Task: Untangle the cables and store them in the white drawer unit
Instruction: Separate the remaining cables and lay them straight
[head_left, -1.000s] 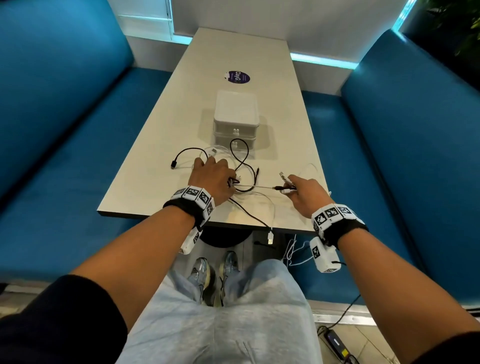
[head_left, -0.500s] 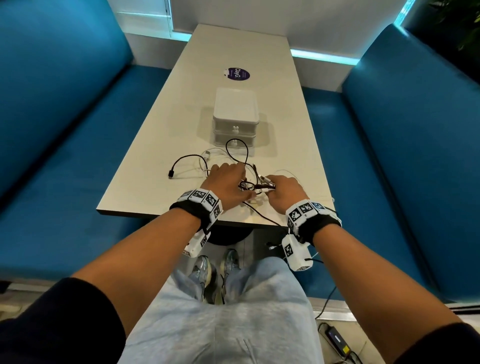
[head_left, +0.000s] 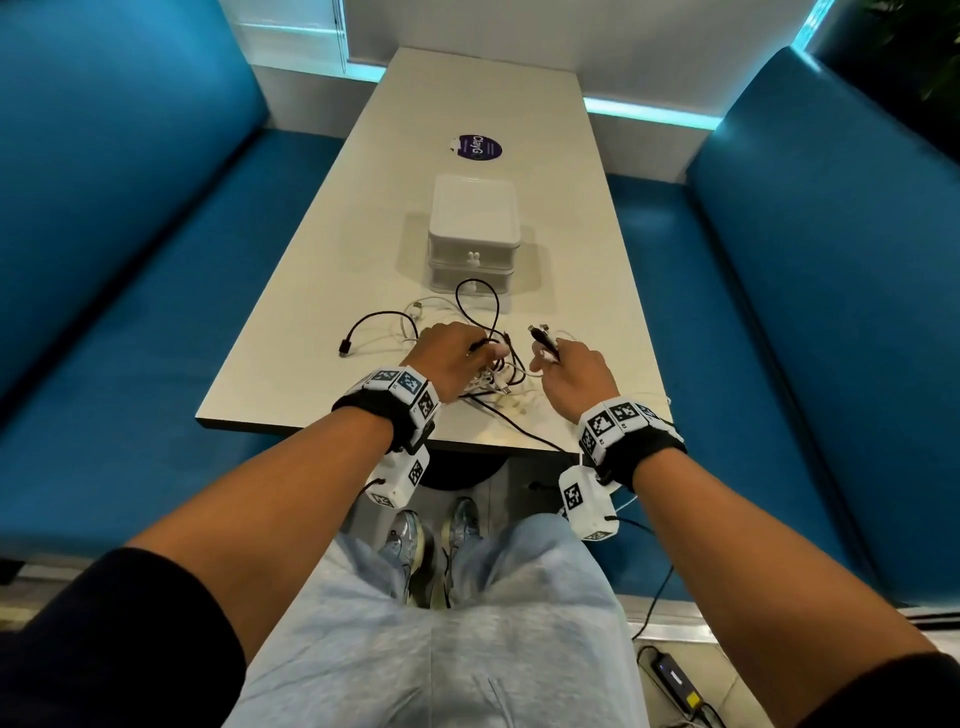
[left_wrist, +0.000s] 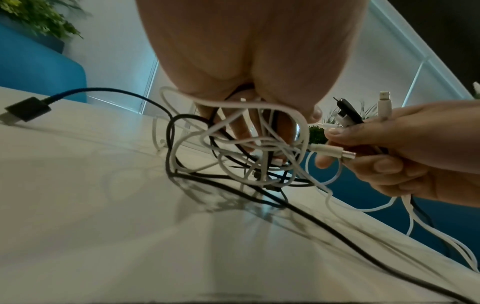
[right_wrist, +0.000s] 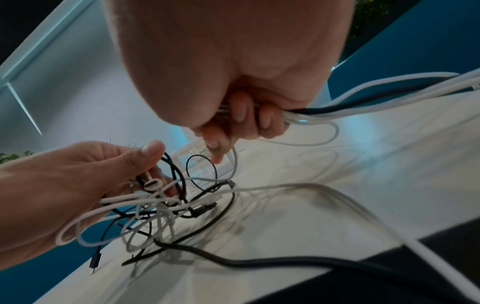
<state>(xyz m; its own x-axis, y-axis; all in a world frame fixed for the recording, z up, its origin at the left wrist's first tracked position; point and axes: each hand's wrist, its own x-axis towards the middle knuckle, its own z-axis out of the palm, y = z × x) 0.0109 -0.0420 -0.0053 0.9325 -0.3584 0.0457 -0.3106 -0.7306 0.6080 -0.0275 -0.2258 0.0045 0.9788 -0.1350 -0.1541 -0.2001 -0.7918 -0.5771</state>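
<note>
A knot of black and white cables (head_left: 493, 382) lies near the table's front edge. My left hand (head_left: 483, 353) grips the knot from above, fingers threaded through its loops (left_wrist: 233, 156). My right hand (head_left: 548, 358) sits just to its right and holds several cable ends (head_left: 543, 336), black and white plugs sticking up (left_wrist: 348, 115). Their cords run back through its fist (right_wrist: 363, 98). A black cable with a USB plug (head_left: 345, 348) trails left of the knot. The white drawer unit (head_left: 472, 218) stands behind the cables with both drawers closed.
The long pale table (head_left: 291, 364) runs between two blue benches (head_left: 130, 260). A purple sticker (head_left: 475, 147) lies beyond the drawer unit. A black cable (head_left: 519, 431) runs toward the front edge, near my knees. A power adapter (head_left: 675, 680) lies on the floor.
My right hand first came in from the right to meet the left at the knot. It has since drawn slightly away with the plug ends raised. The left hand stayed on the knot.
</note>
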